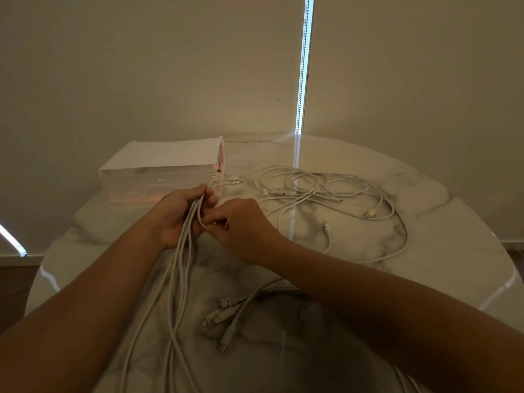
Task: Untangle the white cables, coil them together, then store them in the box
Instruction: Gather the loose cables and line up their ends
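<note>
My left hand [177, 214] grips a bundle of several white cables [181, 268] just below their plugs, which stick out past its fingers toward the box. The strands hang down over the table's near edge. Beside it, my right hand [241, 231] pinches one thin strand of that bundle at the fingertips. More white cables [326, 191] lie tangled in loose loops on the right of the table. A cluster of plug ends [222, 314] rests near the front, under my right forearm. The clear plastic box [133, 185] stands at the back left.
A round white marble table [425, 222] carries everything. A white sheet or lid [161, 154] lies across the top of the box. Closed beige blinds hang behind, with a bright gap at the right. The table's edge curves close on both sides.
</note>
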`<state>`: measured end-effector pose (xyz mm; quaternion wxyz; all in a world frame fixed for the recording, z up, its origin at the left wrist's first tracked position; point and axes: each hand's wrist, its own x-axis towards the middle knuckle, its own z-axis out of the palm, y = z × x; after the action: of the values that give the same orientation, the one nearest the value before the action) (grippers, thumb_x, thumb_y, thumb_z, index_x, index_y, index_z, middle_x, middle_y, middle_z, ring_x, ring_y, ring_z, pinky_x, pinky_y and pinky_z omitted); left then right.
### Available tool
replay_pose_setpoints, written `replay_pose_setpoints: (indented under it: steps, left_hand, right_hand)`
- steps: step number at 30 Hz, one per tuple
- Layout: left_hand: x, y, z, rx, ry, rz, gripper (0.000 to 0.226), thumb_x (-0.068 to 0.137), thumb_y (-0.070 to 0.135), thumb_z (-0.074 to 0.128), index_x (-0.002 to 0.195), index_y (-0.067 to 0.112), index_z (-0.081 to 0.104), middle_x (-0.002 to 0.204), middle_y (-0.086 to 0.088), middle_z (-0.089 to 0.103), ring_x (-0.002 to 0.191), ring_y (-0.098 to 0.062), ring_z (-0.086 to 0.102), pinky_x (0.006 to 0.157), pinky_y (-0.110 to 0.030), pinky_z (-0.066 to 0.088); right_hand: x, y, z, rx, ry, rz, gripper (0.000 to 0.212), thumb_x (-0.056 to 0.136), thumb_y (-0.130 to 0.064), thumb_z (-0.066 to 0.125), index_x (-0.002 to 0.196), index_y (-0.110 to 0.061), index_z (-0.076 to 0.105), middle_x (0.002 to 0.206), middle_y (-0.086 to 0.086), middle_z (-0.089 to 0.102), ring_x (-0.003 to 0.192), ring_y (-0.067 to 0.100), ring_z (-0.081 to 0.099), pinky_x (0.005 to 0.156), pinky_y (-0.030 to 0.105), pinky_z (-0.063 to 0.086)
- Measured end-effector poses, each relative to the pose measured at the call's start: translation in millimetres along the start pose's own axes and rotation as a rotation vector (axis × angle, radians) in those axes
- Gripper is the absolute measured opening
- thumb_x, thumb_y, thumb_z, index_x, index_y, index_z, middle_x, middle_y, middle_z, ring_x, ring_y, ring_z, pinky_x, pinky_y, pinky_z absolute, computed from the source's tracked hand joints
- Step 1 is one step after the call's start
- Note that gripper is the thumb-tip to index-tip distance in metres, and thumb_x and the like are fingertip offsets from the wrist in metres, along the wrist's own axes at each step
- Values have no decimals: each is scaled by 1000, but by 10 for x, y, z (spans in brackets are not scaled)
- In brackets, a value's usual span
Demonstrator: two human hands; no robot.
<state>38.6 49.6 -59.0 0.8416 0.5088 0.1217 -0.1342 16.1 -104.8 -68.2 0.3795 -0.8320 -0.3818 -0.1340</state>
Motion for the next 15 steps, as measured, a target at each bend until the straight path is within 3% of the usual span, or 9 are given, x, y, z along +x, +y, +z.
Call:
replay_pose_setpoints:
  steps: [3, 5, 9, 11, 15]
  left_hand:
    - [9, -1, 4, -60, 24, 34, 32, 104, 29, 38, 81, 13, 53, 55, 3, 47, 45, -11, 49, 46, -21, 50]
    - [27, -10, -9, -107, 26, 57, 31, 104, 28, 36, 80, 14, 50, 51, 5, 38, 45, -11, 45, 48, -20, 49]
    - [46, -16, -40, -127, 9, 52, 31, 104, 28, 35, 80, 15, 48, 50, 8, 30, 38, -3, 33, 37, -13, 34]
    - [37, -2, -43, -119, -22, 44, 31, 104, 28, 35, 80, 15, 48, 49, 8, 29, 34, -3, 29, 33, -12, 26]
    - [16, 17, -11, -37, -63, 36, 30, 102, 29, 36, 80, 15, 49, 50, 8, 26, 33, -4, 23, 33, -14, 16]
  right_hand:
    - [-36, -69, -51, -86, -98, 49, 13, 91, -6, 59, 96, -1, 70, 87, 15, 68, 70, 23, 56, 66, 29, 40]
    - [-66, -92, -116, -164, -149, 110, 15, 92, -12, 58, 104, -6, 64, 95, 13, 65, 79, 24, 57, 69, 31, 42]
    - [-181, -108, -241, -307, -255, 144, 16, 92, -24, 57, 102, -14, 64, 99, 8, 64, 86, 25, 62, 73, 32, 50]
    - [-207, -141, -349, -293, -379, 123, 21, 93, -27, 59, 109, -17, 69, 103, 6, 66, 86, 19, 63, 82, 34, 54]
    - [-162, -206, -614, -254, -647, -49, 32, 98, -19, 55, 128, -19, 65, 118, 1, 67, 96, 12, 59, 87, 21, 42]
